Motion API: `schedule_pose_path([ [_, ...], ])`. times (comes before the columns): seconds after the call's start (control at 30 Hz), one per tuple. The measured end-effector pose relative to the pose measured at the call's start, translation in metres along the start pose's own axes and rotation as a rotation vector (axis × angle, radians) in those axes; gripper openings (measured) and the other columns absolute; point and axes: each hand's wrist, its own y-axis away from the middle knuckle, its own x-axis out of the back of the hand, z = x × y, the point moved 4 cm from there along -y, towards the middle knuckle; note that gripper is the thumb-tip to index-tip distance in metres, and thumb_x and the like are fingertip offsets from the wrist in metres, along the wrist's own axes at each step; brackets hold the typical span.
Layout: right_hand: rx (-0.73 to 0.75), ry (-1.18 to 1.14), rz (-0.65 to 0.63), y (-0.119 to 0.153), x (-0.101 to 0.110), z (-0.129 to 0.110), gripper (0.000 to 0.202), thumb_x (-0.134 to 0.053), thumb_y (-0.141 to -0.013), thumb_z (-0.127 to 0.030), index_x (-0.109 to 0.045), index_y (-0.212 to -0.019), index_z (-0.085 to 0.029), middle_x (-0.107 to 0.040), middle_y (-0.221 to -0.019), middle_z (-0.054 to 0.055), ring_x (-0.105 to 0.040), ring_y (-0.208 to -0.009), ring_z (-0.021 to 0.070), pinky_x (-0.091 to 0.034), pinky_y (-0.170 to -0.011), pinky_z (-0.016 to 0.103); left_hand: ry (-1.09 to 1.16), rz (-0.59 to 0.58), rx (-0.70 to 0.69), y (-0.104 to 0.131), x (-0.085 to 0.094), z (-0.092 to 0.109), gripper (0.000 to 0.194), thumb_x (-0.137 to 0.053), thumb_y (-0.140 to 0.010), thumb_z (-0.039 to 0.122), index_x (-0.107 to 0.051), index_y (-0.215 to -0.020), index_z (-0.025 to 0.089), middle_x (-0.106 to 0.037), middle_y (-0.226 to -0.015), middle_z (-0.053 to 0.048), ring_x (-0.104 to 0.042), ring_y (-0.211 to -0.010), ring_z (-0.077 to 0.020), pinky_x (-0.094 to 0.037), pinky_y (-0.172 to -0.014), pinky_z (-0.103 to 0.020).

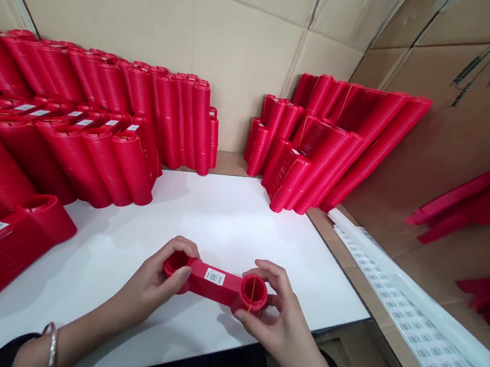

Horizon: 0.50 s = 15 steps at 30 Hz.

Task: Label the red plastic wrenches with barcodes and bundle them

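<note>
Red piece (pixel 213 293): smooth-looking, slightly glossy, apparently plastic; two round hollow ends joined by a flat-faced bridge. A white barcode label (pixel 214 276) sits on the bridge, and a thin tan band (pixel 252 297) crosses the mouth of the right-hand ring. Position: over the near part of the white, smooth desk (pixel 201 220), between both hands; contact with the desk cannot be determined. Long axis runs left to right across the view, right end slightly lower; labelled face and both ring openings point up toward the camera. Left hand (pixel 156 278) pinches the left ring, thumb over the near rim, fingers curled around the far side. Right hand (pixel 282 315) grips the right ring between thumb below and curved fingers above. Surroundings: red columns with finely ridged sides at left (pixel 121 166) and right (pixel 322 168), plain brown cardboard wall (pixel 249 15) behind.
</note>
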Motion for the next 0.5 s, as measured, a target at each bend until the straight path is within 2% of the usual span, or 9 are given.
schedule_pose_path([
  [0.17,-0.065,0.005,-0.021,0.002,-0.002,-0.001,0.063,-0.073,-0.076,-0.027,-0.036,-0.127,-0.029,-0.058,-0.112,0.004,-0.063,-0.079,0.0136,-0.056,-0.068,0.027,0.007,-0.005,0.017,-0.001,-0.001,0.001,0.013,-0.048,-0.095,0.035,-0.054,-0.098,0.023,-0.054,-0.100,-0.004,-0.053,-0.088,-0.0171,-0.046,-0.071,-0.026],
  [0.27,-0.098,0.006,0.013,0.013,-0.006,0.007,0.064,-0.073,-0.076,-0.028,-0.036,-0.128,-0.028,-0.061,-0.113,0.005,-0.066,-0.083,0.0157,-0.057,-0.074,0.030,0.054,-0.036,0.052,-0.001,-0.002,0.002,0.014,-0.049,-0.095,0.036,-0.054,-0.099,0.024,-0.054,-0.101,-0.004,-0.053,-0.089,-0.0172,-0.046,-0.070,-0.026],
  [0.4,-0.080,0.020,0.229,0.050,-0.021,0.026,0.063,-0.075,-0.075,-0.029,-0.041,-0.128,-0.026,-0.065,-0.118,0.009,-0.068,-0.096,0.0215,-0.058,-0.083,0.034,0.141,-0.141,0.065,0.000,-0.005,0.002,0.017,-0.050,-0.095,0.040,-0.053,-0.098,0.024,-0.054,-0.098,-0.003,-0.052,-0.088,-0.0169,-0.043,-0.070,-0.026],
  [0.5,-0.011,-0.054,0.469,0.082,-0.045,0.043,0.052,-0.074,-0.076,-0.030,-0.049,-0.121,-0.022,-0.065,-0.117,0.013,-0.070,-0.090,0.0229,-0.058,-0.067,0.028,0.168,-0.236,0.039,0.002,-0.008,0.002,0.020,-0.051,-0.094,0.043,-0.053,-0.096,0.023,-0.055,-0.097,-0.003,-0.052,-0.086,-0.0168,-0.041,-0.074,-0.027],
])
